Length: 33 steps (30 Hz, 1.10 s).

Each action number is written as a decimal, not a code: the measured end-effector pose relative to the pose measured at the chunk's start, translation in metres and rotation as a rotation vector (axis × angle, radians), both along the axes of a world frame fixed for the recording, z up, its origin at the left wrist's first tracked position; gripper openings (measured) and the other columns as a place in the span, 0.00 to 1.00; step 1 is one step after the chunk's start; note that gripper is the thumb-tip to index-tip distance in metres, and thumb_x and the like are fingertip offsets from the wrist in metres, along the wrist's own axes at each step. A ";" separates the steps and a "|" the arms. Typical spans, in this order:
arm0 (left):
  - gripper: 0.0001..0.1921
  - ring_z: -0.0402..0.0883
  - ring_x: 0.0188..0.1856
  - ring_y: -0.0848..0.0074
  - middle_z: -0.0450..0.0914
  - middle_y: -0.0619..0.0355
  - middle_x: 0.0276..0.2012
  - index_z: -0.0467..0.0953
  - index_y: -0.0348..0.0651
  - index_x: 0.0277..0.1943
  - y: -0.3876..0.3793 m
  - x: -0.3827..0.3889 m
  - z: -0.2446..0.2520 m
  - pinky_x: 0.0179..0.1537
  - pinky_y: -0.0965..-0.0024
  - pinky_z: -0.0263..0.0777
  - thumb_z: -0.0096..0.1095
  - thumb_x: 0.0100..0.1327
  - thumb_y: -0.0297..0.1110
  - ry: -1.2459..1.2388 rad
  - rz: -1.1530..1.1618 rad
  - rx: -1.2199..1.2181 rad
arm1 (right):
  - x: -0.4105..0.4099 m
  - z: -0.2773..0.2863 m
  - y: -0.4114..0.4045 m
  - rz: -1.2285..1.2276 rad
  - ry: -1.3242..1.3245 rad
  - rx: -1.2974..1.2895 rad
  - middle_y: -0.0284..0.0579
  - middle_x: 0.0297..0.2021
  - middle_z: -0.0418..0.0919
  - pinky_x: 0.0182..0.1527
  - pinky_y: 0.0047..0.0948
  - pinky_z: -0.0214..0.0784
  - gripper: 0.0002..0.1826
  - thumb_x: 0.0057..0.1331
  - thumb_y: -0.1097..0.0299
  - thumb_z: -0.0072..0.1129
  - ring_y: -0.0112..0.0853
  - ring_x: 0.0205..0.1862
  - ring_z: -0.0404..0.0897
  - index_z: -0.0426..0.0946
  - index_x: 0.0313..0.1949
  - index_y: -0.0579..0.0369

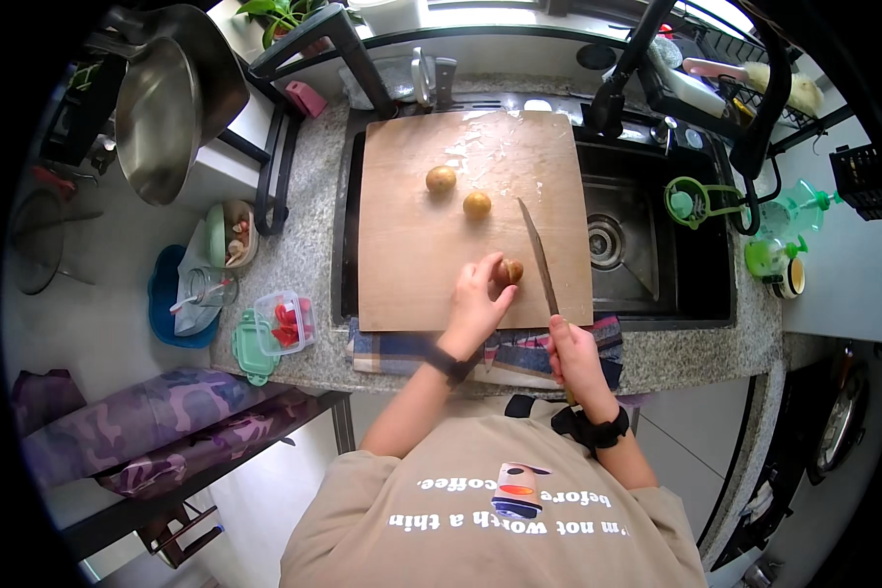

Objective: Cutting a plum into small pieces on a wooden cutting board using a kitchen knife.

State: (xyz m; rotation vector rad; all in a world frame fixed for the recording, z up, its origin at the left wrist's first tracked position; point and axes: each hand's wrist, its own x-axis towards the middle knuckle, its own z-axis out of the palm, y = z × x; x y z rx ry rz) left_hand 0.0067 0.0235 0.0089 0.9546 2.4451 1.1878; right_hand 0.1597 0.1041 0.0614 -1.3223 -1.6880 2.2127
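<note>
A wooden cutting board (411,250) lies over the left part of the black sink. Near its front edge my left hand (479,298) has thumb and fingers around a small potato-like item (510,272), reddish brown. My right hand (577,360) grips the handle of a long kitchen knife (538,246), whose blade points away from me over the board, right of that piece. Farther back sit two round, yellow-brown items like small potatoes, one at the left (441,179) and one nearer (477,205). Wet spots or scraps show at the board's back.
A folded striped cloth (411,353) lies under the board's front edge. At left stand a clear container with red pieces (285,323), its green lid (253,349), a glass jar (213,287) and a blue basin (163,294). The sink basin (632,235) is at right, with green bottles (768,257) beyond.
</note>
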 end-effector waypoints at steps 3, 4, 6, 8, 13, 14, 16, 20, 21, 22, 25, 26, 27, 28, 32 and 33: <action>0.24 0.74 0.29 0.71 0.72 0.53 0.33 0.70 0.46 0.54 -0.003 -0.003 -0.006 0.35 0.68 0.71 0.66 0.52 0.31 -0.038 -0.022 0.064 | -0.003 0.000 -0.001 0.042 -0.016 0.021 0.30 0.09 0.60 0.11 0.17 0.50 0.29 0.63 0.38 0.43 0.17 0.08 0.57 0.64 0.22 0.53; 0.24 0.73 0.27 0.73 0.72 0.54 0.33 0.70 0.46 0.54 -0.004 -0.003 -0.008 0.33 0.70 0.71 0.65 0.52 0.30 -0.052 -0.025 0.097 | -0.004 -0.002 -0.002 0.059 -0.002 0.034 0.31 0.09 0.60 0.11 0.17 0.49 0.29 0.64 0.38 0.43 0.18 0.08 0.57 0.64 0.22 0.54; 0.24 0.73 0.26 0.73 0.72 0.54 0.33 0.70 0.45 0.54 -0.004 -0.003 -0.008 0.33 0.70 0.71 0.65 0.53 0.29 -0.035 -0.028 0.103 | -0.005 -0.004 -0.004 0.075 0.010 0.048 0.31 0.09 0.60 0.10 0.17 0.49 0.29 0.64 0.39 0.42 0.18 0.08 0.57 0.64 0.21 0.54; 0.24 0.73 0.25 0.73 0.72 0.54 0.33 0.71 0.45 0.54 -0.004 -0.003 -0.008 0.32 0.70 0.71 0.64 0.53 0.28 -0.018 -0.032 0.109 | -0.007 -0.005 -0.006 0.105 0.031 0.065 0.31 0.09 0.60 0.10 0.18 0.48 0.29 0.65 0.40 0.41 0.18 0.08 0.57 0.63 0.21 0.54; 0.23 0.77 0.28 0.72 0.73 0.53 0.34 0.70 0.44 0.54 -0.003 -0.001 -0.011 0.33 0.68 0.72 0.64 0.53 0.27 -0.019 -0.005 0.110 | -0.009 -0.003 -0.008 0.129 0.029 0.060 0.31 0.08 0.60 0.10 0.18 0.49 0.29 0.65 0.40 0.41 0.18 0.08 0.58 0.63 0.21 0.54; 0.23 0.77 0.28 0.72 0.73 0.53 0.34 0.70 0.44 0.54 -0.003 -0.001 -0.010 0.33 0.68 0.72 0.64 0.53 0.27 -0.022 -0.005 0.110 | -0.009 -0.003 -0.008 0.127 0.042 0.077 0.31 0.08 0.60 0.10 0.17 0.49 0.29 0.66 0.40 0.40 0.18 0.07 0.58 0.63 0.21 0.54; 0.23 0.78 0.33 0.67 0.73 0.51 0.34 0.71 0.43 0.53 -0.002 -0.001 -0.008 0.36 0.66 0.72 0.64 0.52 0.27 -0.035 -0.009 0.116 | -0.008 -0.002 -0.006 0.134 0.003 0.061 0.30 0.11 0.61 0.14 0.19 0.51 0.29 0.65 0.40 0.42 0.18 0.11 0.60 0.64 0.20 0.55; 0.22 0.76 0.37 0.62 0.74 0.49 0.36 0.72 0.41 0.52 0.000 0.001 0.000 0.40 0.64 0.71 0.64 0.51 0.26 0.078 0.002 0.068 | -0.008 -0.002 -0.005 0.145 -0.035 0.041 0.30 0.13 0.63 0.18 0.20 0.53 0.30 0.64 0.39 0.44 0.18 0.15 0.62 0.66 0.19 0.55; 0.22 0.76 0.39 0.61 0.74 0.49 0.38 0.72 0.40 0.52 0.000 0.000 -0.003 0.41 0.64 0.71 0.64 0.51 0.26 0.100 0.002 0.082 | -0.009 -0.002 -0.005 0.146 -0.036 0.040 0.30 0.13 0.63 0.18 0.20 0.53 0.30 0.64 0.39 0.44 0.18 0.15 0.62 0.66 0.19 0.55; 0.22 0.75 0.41 0.59 0.74 0.48 0.39 0.72 0.39 0.51 0.000 0.000 -0.005 0.42 0.63 0.70 0.64 0.51 0.26 0.123 0.002 0.097 | -0.009 -0.002 -0.006 0.144 -0.035 0.037 0.30 0.13 0.63 0.18 0.20 0.53 0.30 0.64 0.39 0.44 0.18 0.15 0.62 0.66 0.19 0.56; 0.21 0.75 0.40 0.59 0.74 0.49 0.41 0.72 0.38 0.50 0.000 0.000 -0.005 0.43 0.64 0.70 0.64 0.50 0.25 0.160 -0.019 0.086 | -0.008 -0.002 -0.004 0.146 -0.049 0.026 0.30 0.12 0.63 0.17 0.20 0.53 0.31 0.64 0.39 0.44 0.18 0.15 0.62 0.66 0.19 0.56; 0.21 0.75 0.40 0.59 0.74 0.49 0.41 0.72 0.38 0.50 0.000 0.001 -0.006 0.43 0.64 0.70 0.64 0.50 0.25 0.159 -0.019 0.086 | -0.008 -0.002 -0.004 0.153 -0.063 0.017 0.31 0.12 0.63 0.17 0.20 0.53 0.31 0.64 0.38 0.43 0.18 0.15 0.62 0.66 0.19 0.56; 0.21 0.76 0.41 0.59 0.74 0.49 0.41 0.72 0.37 0.49 0.001 0.001 -0.007 0.43 0.64 0.71 0.64 0.50 0.25 0.147 -0.005 0.103 | -0.008 -0.003 -0.004 0.153 -0.064 0.017 0.31 0.12 0.63 0.17 0.20 0.53 0.31 0.64 0.38 0.43 0.18 0.15 0.62 0.66 0.19 0.56; 0.20 0.76 0.41 0.59 0.74 0.49 0.41 0.72 0.37 0.48 0.002 0.002 -0.008 0.42 0.64 0.72 0.64 0.50 0.24 0.135 0.008 0.120 | -0.007 -0.004 -0.004 0.155 -0.056 0.026 0.31 0.13 0.64 0.17 0.20 0.53 0.31 0.63 0.38 0.43 0.18 0.15 0.62 0.66 0.19 0.56; 0.18 0.77 0.41 0.59 0.74 0.49 0.41 0.72 0.37 0.46 0.004 0.003 -0.006 0.41 0.65 0.74 0.64 0.49 0.22 0.078 0.022 0.164 | -0.007 -0.003 -0.005 0.160 -0.079 0.040 0.32 0.13 0.64 0.18 0.21 0.54 0.32 0.63 0.37 0.43 0.19 0.16 0.63 0.66 0.19 0.57; 0.18 0.77 0.41 0.59 0.74 0.48 0.41 0.72 0.37 0.46 0.004 0.003 -0.006 0.41 0.66 0.75 0.64 0.49 0.22 0.069 0.019 0.165 | -0.007 -0.003 -0.005 0.160 -0.079 0.039 0.32 0.13 0.64 0.18 0.21 0.54 0.32 0.63 0.37 0.43 0.19 0.16 0.63 0.66 0.19 0.57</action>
